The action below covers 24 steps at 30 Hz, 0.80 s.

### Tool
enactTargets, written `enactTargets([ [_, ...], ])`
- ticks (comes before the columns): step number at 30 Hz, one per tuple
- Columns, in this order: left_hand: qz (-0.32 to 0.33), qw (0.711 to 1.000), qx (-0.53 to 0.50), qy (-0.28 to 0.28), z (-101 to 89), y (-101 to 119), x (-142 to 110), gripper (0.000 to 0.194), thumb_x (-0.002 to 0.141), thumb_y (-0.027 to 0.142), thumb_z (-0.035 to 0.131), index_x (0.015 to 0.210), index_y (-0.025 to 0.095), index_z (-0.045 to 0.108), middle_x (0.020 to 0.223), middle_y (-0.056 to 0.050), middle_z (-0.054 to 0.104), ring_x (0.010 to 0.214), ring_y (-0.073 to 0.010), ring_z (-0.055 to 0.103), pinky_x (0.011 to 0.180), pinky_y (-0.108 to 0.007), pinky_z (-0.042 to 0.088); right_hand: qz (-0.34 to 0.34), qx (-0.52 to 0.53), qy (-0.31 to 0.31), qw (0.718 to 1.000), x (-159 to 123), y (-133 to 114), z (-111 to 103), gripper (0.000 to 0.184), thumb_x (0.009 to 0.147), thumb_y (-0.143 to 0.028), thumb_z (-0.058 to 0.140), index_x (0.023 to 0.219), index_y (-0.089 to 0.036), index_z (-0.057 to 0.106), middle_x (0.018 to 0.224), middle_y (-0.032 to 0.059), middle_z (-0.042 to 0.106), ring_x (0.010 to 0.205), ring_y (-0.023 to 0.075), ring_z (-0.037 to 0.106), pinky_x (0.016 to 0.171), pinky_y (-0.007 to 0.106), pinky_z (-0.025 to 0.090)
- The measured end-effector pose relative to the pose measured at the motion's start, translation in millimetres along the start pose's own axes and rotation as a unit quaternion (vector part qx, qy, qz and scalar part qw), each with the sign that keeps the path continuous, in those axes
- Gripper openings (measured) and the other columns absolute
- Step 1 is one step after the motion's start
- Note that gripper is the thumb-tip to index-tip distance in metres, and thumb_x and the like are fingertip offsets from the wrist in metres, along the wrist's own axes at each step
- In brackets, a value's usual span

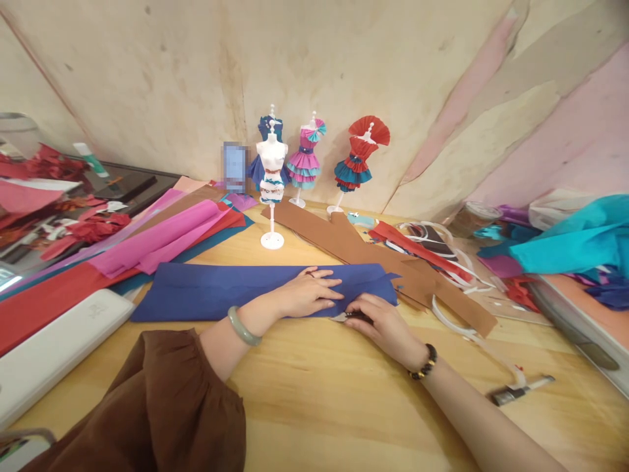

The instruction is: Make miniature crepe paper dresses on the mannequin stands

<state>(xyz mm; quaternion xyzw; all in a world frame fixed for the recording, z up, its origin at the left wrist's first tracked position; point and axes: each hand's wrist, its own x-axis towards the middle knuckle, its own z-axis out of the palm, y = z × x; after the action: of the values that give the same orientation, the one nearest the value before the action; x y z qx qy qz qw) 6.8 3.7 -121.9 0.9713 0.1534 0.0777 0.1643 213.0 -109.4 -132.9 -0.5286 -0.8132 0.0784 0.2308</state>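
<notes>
A long strip of dark blue crepe paper [211, 290] lies flat on the wooden table [319, 393]. My left hand [307, 293] rests on it near its right end, fingers stretched out flat, pressing the paper down. My right hand [381, 319] is closed at the paper's lower right edge, gripping scissors [348, 316] whose grey blades and dark handle just show beneath the fingers. A green bangle sits on my left wrist and a bead bracelet on my right.
Brown paper strips [373, 252] lie to the right, pink and red sheets [162, 239] to the left. Several small dress mannequins [272, 174] stand at the back by the wall. A white case [54, 347] lies front left, a craft knife [521, 392] front right, teal paper [580, 242] far right.
</notes>
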Motion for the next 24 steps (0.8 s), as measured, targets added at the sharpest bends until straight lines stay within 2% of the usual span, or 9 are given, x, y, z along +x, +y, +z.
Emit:
enactTargets([
  [10, -0.003, 1.000, 0.000, -0.007, -2.6, 3, 0, 0.032, 0.095, 0.031, 0.047, 0.123, 0.027, 0.061, 0.144, -0.003, 0.046, 0.140, -0.0246, 0.031, 0.112, -0.047, 0.024, 0.003, 0.011, -0.006, 1.000, -1, -2, 0, 0.016, 0.091, -0.036, 0.056, 0.090, -0.021, 0.063, 0.084, 0.0046, 0.064, 0.079, 0.0183, 0.061, 0.071, 0.031, 0.047],
  [18, -0.008, 1.000, -0.004, -0.004, -1.5, 2, 0, 0.031, 0.095, 0.031, 0.047, 0.123, 0.029, 0.061, 0.144, -0.002, 0.047, 0.139, -0.0246, 0.032, 0.111, -0.047, 0.024, 0.023, 0.024, -0.010, 0.999, -6, 4, -11, 0.019, 0.092, -0.039, 0.054, 0.090, -0.022, 0.063, 0.085, 0.0045, 0.065, 0.076, 0.0176, 0.061, 0.069, 0.030, 0.049],
  [24, -0.003, 1.000, -0.003, 0.000, 0.3, 0, -1, 0.031, 0.096, 0.033, 0.045, 0.122, 0.031, 0.062, 0.144, -0.001, 0.046, 0.139, -0.0243, 0.032, 0.111, -0.046, 0.024, 0.016, 0.011, 0.002, 1.000, -4, 3, -9, 0.019, 0.091, -0.039, 0.055, 0.092, -0.022, 0.064, 0.084, 0.0048, 0.065, 0.076, 0.0179, 0.062, 0.068, 0.030, 0.049],
])
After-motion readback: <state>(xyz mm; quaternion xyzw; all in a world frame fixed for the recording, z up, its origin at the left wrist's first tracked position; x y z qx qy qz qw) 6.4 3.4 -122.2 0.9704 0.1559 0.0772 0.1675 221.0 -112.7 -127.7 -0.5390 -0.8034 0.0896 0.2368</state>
